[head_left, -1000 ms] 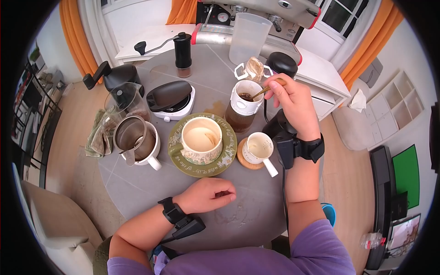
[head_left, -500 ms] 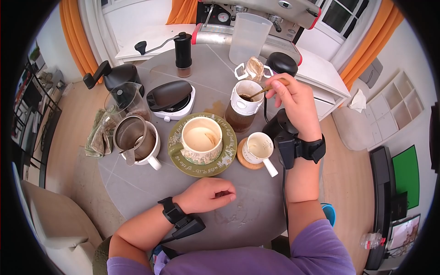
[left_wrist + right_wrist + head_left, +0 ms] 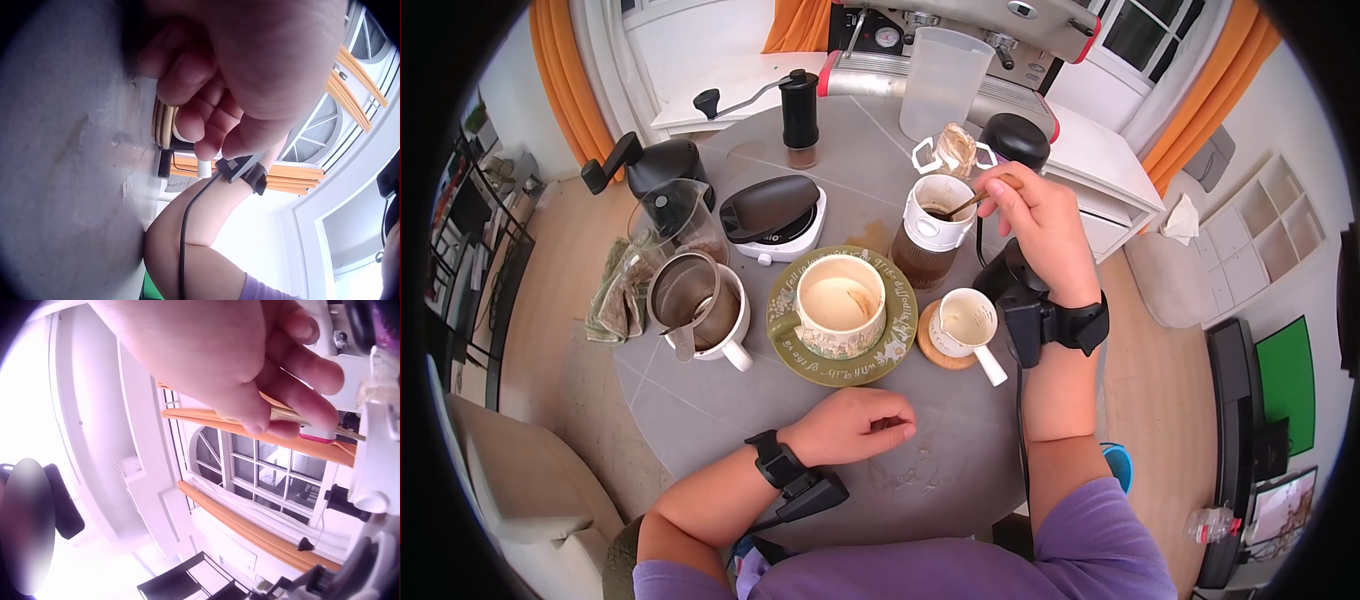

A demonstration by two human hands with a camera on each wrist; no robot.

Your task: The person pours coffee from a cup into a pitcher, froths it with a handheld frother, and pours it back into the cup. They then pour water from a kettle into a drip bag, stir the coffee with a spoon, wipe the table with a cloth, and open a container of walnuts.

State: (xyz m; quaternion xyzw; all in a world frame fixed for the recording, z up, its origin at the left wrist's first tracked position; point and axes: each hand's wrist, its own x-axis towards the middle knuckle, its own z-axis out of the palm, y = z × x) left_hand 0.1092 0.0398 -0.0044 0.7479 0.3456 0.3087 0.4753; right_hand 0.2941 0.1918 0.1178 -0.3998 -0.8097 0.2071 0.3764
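One right grip [image 3: 1045, 225] pinches stick [image 3: 971, 204] (brown); left grip [image 3: 847, 425] loosely curled

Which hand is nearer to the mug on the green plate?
Left: the left hand is in front of the mug; the right hand is farther, beyond it to the right, pinching a stick.

Soft, even light covered the table [image 3: 960, 425] as the head view curved into black corners; glare whitened the right wrist view's left side; the left wrist view showed a shadowed, soft-focus left hand [image 3: 250, 65].
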